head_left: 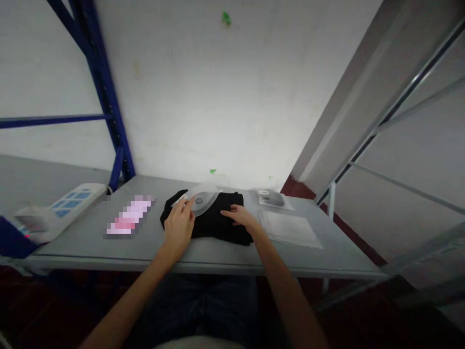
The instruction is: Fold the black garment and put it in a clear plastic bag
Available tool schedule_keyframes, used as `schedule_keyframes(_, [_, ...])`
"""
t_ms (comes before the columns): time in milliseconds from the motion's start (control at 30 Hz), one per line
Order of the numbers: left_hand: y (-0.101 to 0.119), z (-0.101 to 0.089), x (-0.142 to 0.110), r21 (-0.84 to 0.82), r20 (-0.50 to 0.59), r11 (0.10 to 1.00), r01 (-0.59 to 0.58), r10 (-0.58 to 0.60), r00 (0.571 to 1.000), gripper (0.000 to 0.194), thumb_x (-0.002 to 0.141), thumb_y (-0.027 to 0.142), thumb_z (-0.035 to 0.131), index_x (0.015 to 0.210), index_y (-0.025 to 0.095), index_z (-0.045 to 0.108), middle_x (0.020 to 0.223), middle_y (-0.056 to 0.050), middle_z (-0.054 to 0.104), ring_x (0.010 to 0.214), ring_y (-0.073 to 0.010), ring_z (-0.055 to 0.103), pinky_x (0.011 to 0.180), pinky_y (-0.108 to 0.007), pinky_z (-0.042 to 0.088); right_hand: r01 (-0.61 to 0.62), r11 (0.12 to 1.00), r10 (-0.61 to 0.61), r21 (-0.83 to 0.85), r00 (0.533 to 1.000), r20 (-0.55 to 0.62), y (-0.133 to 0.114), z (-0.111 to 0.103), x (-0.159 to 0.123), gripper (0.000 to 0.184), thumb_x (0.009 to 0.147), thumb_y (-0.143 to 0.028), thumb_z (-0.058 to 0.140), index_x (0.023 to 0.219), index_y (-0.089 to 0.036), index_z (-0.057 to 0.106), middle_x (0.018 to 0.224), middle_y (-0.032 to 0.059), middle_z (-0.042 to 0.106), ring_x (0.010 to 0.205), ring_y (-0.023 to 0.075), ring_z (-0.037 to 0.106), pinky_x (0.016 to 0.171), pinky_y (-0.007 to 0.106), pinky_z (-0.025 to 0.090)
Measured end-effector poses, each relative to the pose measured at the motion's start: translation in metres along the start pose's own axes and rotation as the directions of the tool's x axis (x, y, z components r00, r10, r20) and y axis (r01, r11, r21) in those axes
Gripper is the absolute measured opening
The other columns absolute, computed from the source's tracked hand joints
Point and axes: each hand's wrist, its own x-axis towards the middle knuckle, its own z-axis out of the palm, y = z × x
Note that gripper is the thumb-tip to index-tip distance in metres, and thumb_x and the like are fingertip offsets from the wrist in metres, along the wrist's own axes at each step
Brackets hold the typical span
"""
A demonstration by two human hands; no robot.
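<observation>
A black folded garment [214, 223] lies on the grey table in front of me. On its upper left part rests a translucent whitish rounded piece [205, 199], with a small dark round mark; its exact kind I cannot make out. My left hand [179, 224] is at the left edge of this piece, fingertips closed on it. My right hand [240, 216] lies over the right side of the garment. Its index finger points left and its fingers are apart, touching the black cloth and holding nothing.
Right of the garment lie a clear plastic bag [290, 229] and a packaged dark item [271, 198]. A phone-like blurred pink object [131, 215] is on the left. Beyond it stands a white power strip [78, 201] near a blue metal post [109, 97]. A white wall [218, 97] closes the back.
</observation>
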Motion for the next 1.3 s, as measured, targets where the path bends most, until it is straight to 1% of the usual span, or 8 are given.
schedule_keyframes(100, [0.000, -0.002, 0.001, 0.033, 0.024, 0.999, 0.013, -0.014, 1.000, 0.044, 0.096, 0.012, 0.048, 0.138, 0.017, 0.061, 0.128, -0.013, 0.067, 0.112, -0.0292, 0.066, 0.092, -0.038, 0.054, -0.133, 0.977, 0.107, 0.164, 0.982, 0.156, -0.006, -0.003, -0.009, 0.040, 0.079, -0.045, 0.083, 0.106, -0.019, 0.067, 0.098, 0.0076, 0.075, 0.085, 0.0197, 0.071, 0.063, 0.025, 0.058])
schedule_keyframes(200, [-0.001, -0.001, 0.001, 0.044, 0.024, 0.999, 0.020, -0.021, 1.000, 0.044, 0.097, 0.013, 0.048, 0.139, 0.017, 0.061, 0.129, -0.013, 0.067, 0.115, -0.0289, 0.065, 0.095, -0.038, 0.053, -0.231, 0.900, 0.140, 0.371, 0.957, 0.255, -0.011, -0.007, -0.019, 0.038, 0.080, -0.040, 0.082, 0.107, -0.021, 0.062, 0.101, 0.0061, 0.073, 0.093, 0.0201, 0.070, 0.072, 0.026, 0.057])
schedule_keyframes(567, [0.004, -0.002, 0.002, 0.057, 0.030, 0.998, -0.002, 0.001, 1.000, 0.042, 0.097, 0.015, 0.049, 0.137, 0.017, 0.063, 0.131, -0.013, 0.067, 0.117, -0.0284, 0.065, 0.097, -0.038, 0.054, -0.257, 0.813, 0.122, 0.522, 0.952, 0.280, -0.019, -0.014, -0.025, 0.046, 0.065, -0.043, 0.088, 0.096, -0.025, 0.059, 0.100, 0.0020, 0.073, 0.095, 0.0193, 0.068, 0.066, 0.022, 0.045])
schedule_keyframes(767, [0.005, -0.003, 0.002, 0.033, 0.044, 0.999, -0.012, 0.010, 0.999, 0.043, 0.097, 0.013, 0.048, 0.137, 0.018, 0.063, 0.128, -0.012, 0.069, 0.118, -0.0273, 0.066, 0.098, -0.037, 0.055, -0.218, 0.754, 0.118, 0.620, 0.973, 0.199, -0.016, -0.022, -0.034, 0.063, 0.066, -0.043, 0.087, 0.120, -0.031, 0.058, 0.110, 0.0012, 0.072, 0.093, 0.0194, 0.069, 0.058, 0.021, 0.045])
schedule_keyframes(867, [0.005, -0.002, 0.002, 0.029, 0.067, 0.999, -0.016, 0.014, 0.998, 0.043, 0.097, 0.013, 0.050, 0.137, 0.018, 0.063, 0.128, -0.011, 0.069, 0.118, -0.0272, 0.066, 0.098, -0.036, 0.056, -0.227, 0.688, 0.111, 0.689, 0.972, 0.209, -0.019, -0.029, -0.040, 0.078, 0.067, -0.039, 0.088, 0.137, -0.036, 0.053, 0.115, 0.0001, 0.071, 0.092, 0.0189, 0.070, 0.056, 0.020, 0.046])
schedule_keyframes(967, [0.006, -0.001, 0.002, 0.013, 0.105, 0.999, -0.038, 0.036, 0.994, 0.044, 0.096, 0.013, 0.051, 0.137, 0.018, 0.064, 0.129, -0.011, 0.069, 0.118, -0.0269, 0.067, 0.096, -0.036, 0.057, -0.224, 0.653, 0.081, 0.724, 0.970, 0.228, -0.025, -0.029, -0.041, 0.079, 0.068, -0.036, 0.088, 0.139, -0.036, 0.055, 0.117, 0.0007, 0.071, 0.091, 0.0188, 0.070, 0.054, 0.020, 0.048])
schedule_keyframes(1133, [0.010, 0.000, -0.001, -0.042, 0.152, 0.995, -0.087, 0.092, 0.984, 0.049, 0.093, 0.012, 0.052, 0.140, 0.020, 0.062, 0.133, -0.010, 0.068, 0.115, -0.0252, 0.068, 0.094, -0.034, 0.058, -0.226, 0.655, 0.118, 0.721, 0.973, 0.198, -0.032, -0.009, -0.035, 0.070, 0.067, -0.037, 0.087, 0.131, -0.033, 0.058, 0.109, 0.0014, 0.072, 0.089, 0.0198, 0.070, 0.055, 0.022, 0.051])
schedule_keyframes(1300, [0.013, 0.003, -0.002, -0.112, 0.177, 0.987, -0.118, 0.137, 0.975, 0.046, 0.093, 0.013, 0.053, 0.136, 0.019, 0.065, 0.128, -0.010, 0.070, 0.107, -0.0232, 0.071, 0.092, -0.033, 0.059, -0.143, 0.595, 0.287, 0.791, 0.957, -0.044, -0.032, 0.027, -0.032, 0.068, 0.069, -0.036, 0.083, 0.127, -0.033, 0.048, 0.101, -0.0004, 0.069, 0.082, 0.0189, 0.069, 0.054, 0.022, 0.049])
